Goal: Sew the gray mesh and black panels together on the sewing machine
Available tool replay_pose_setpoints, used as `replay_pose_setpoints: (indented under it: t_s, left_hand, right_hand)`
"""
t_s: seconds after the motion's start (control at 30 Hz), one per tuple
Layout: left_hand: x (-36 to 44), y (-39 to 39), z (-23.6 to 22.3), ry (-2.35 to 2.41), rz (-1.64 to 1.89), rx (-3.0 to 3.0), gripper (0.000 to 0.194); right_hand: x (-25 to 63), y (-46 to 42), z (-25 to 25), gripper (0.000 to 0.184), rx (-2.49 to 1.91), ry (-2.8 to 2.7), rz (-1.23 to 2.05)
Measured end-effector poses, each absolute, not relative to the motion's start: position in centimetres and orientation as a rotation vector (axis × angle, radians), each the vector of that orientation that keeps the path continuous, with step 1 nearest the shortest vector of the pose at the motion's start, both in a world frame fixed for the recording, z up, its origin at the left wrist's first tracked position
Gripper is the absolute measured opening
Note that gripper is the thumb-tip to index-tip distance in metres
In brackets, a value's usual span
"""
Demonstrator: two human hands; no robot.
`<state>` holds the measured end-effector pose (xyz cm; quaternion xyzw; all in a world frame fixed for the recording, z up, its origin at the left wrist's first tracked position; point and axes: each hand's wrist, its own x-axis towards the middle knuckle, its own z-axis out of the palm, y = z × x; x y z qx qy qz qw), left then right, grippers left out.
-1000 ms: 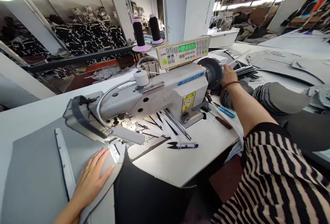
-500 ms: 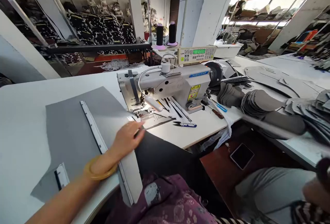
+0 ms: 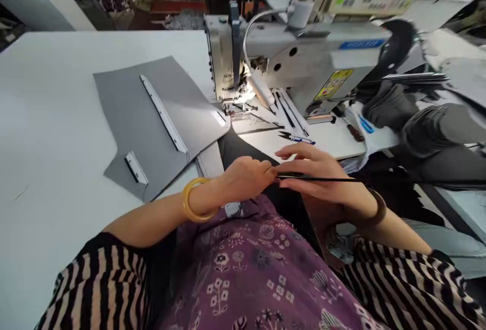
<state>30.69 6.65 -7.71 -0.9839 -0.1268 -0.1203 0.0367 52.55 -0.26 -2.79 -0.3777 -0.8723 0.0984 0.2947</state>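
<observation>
My left hand, a yellow bangle on its wrist, is closed in front of my purple flowered apron, pinching the end of a long thin black strip. My right hand meets it from the right, with the strip running between its fingers and on toward the right edge. Left of the hands lies a grey panel bearing a long white-and-black strip and a short one. The panel's right corner reaches the needle area of the sewing machine.
Blue-handled thread snips and several narrow strips lie by the machine. A brown-handled tool and a light blue tool are further right. Stacks of dark grey cut pieces stand at the right.
My left hand has left the panel near the needle and come to my lap. My right hand has come in from the right with the strip. The view has tilted down.
</observation>
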Motion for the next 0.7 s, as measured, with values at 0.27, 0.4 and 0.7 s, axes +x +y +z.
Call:
replay_pose_setpoints:
  t_s: [0.27, 0.4, 0.7]
  left_hand:
    - [31.6, 8.4, -9.2, -0.775, 0.271, -3.217, 0.026]
    - [35.1, 8.1, -11.0, -0.452, 0.306, -3.288, 0.044]
    - [34.0, 10.4, -6.1, -0.531, 0.315, -3.736, 0.016]
  right_hand:
    - [57.1, 3.1, -8.4, 0.029, -1.206, -1.991, 0.231]
    - [56.3, 6.8, -12.2, 0.032, -1.18, -2.053, 0.123]
    - [56.9, 11.2, -15.2, 0.044, -1.001, -2.532, 0.188]
